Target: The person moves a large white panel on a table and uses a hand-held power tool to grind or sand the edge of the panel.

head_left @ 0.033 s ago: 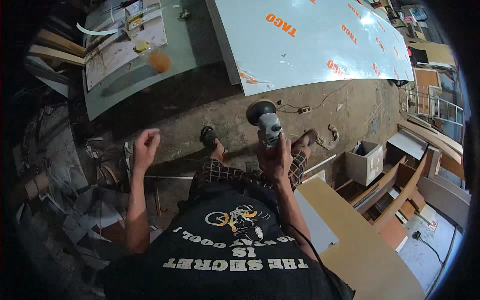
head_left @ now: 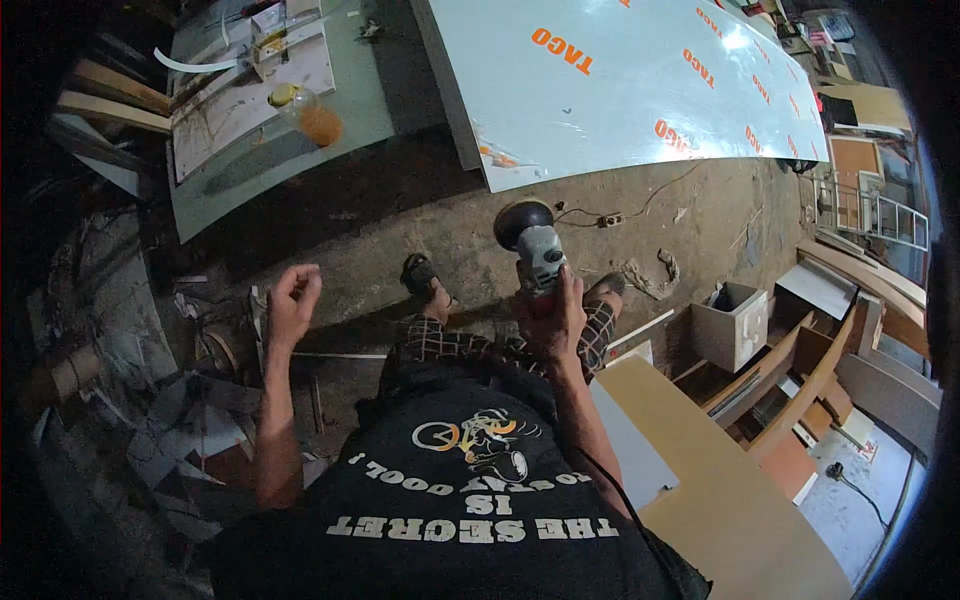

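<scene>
My right hand is wrapped round the body of a grey angle grinder, held in front of my legs. At its far end is a round pad with a dark backing, tilted up and touching nothing. A dark cord runs back along my right forearm. My left hand is raised to the left with its fingers curled in, and no object shows in it. Beyond the grinder lies a large pale blue, film-covered panel with orange print; the pad is apart from its near edge.
A second greenish panel at far left bears a bottle of orange liquid. On the floor, a cord with a connector lies ahead. Scrap pieces litter the left. Right are a white box, boards and a tan sheet.
</scene>
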Motion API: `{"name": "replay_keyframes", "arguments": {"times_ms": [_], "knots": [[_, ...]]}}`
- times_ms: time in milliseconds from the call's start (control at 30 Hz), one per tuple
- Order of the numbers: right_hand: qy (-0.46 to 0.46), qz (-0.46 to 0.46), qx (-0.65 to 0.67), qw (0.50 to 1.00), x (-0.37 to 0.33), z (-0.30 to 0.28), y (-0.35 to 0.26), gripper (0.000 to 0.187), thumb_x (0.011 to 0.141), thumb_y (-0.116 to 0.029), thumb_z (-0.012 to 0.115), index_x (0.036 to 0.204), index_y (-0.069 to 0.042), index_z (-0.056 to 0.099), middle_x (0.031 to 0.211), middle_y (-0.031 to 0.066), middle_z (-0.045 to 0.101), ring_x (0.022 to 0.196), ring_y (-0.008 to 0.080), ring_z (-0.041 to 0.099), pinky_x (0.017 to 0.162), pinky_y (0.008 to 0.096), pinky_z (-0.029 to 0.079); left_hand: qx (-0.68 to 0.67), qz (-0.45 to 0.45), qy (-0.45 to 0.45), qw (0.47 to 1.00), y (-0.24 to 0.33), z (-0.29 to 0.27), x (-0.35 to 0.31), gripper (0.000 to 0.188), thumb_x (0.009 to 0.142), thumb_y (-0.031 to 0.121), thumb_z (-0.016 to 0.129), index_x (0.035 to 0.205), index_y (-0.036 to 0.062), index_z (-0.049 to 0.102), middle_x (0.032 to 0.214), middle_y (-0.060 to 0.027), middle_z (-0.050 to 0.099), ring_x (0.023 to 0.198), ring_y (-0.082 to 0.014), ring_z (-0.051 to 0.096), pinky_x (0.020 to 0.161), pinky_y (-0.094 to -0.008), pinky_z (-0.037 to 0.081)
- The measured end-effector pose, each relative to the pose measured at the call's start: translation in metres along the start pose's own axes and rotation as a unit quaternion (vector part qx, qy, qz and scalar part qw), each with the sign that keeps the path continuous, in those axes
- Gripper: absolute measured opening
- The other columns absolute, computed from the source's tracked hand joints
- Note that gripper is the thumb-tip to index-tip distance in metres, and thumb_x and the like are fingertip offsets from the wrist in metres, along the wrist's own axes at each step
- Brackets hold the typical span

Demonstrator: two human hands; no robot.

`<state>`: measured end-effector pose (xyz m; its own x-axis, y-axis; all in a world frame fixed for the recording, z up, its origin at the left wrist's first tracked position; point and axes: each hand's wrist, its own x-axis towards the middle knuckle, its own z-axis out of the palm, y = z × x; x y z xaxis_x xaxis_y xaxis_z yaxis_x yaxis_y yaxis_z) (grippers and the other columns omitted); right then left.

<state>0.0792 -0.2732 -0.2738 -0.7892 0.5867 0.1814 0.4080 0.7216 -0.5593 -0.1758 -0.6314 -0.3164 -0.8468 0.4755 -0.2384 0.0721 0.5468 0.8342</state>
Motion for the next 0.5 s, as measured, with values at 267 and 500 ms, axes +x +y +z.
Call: {"name": "replay_keyframes", "arguments": {"times_ms": [267, 500], "knots": [[-0.044, -0.018, 0.002, 0.999, -0.005, 0.001, 0.040, 0.094, 0.073, -0.023, 0.085, 0.153, -0.023, 0.035, 0.121, 0.0230, 0.058, 0.091, 0.0459, 0.068, 0.067, 0.0517, 0.057, 0.005, 0.082, 0.029, 0.996, 0.054, 0.045, 0.057, 0.024, 0.101, 0.023, 0.064, 0.112, 0.0032, 0.071, 0.098, -0.0066, 0.072, 0.088, -0.0151, 0.067, 0.080, -0.0330, 0.053], [-0.100, -0.062, 0.010, 0.993, 0.024, -0.013, 0.030, 0.090, 0.070, -0.024, 0.084, 0.150, -0.025, 0.042, 0.122, 0.0242, 0.058, 0.091, 0.0458, 0.069, 0.066, 0.0508, 0.058, -0.001, 0.133, 0.025, 0.991, 0.091, 0.067, 0.099, 0.022, 0.103, 0.020, 0.061, 0.113, 0.0014, 0.070, 0.092, -0.0028, 0.069, 0.080, -0.0109, 0.061, 0.073, -0.0289, 0.050]]}}
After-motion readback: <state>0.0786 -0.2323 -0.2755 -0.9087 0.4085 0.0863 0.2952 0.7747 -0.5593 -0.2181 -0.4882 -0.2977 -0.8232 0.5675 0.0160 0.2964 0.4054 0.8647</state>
